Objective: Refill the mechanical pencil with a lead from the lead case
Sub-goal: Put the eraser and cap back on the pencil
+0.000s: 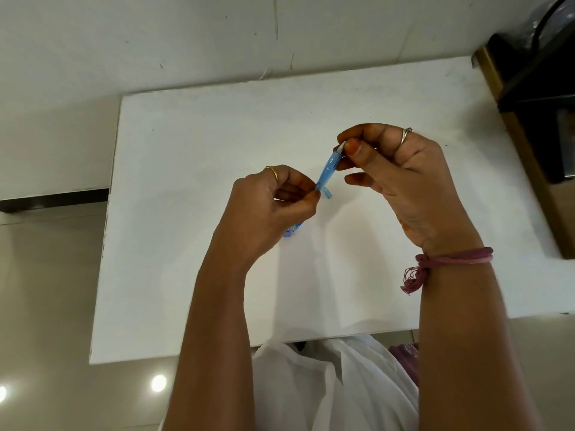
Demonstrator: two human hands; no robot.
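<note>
Now the right hand (pixel 401 169) pinches the tip end of the blue mechanical pencil (pixel 327 171), held above the white bench (pixel 186 213); its long axis slants near-left to the left hand (pixel 267 200), whose closed fingertips meet the clip end. Whether they hold a lead is too small to tell. A blue object, perhaps the lead case (pixel 292 233), peeks from under the left hand.

Pencil (pixel 327 168) held between both hands above the table (pixel 186 150) — lead case (pixel 294 230) under left hand (pixel 267 206)
</note>
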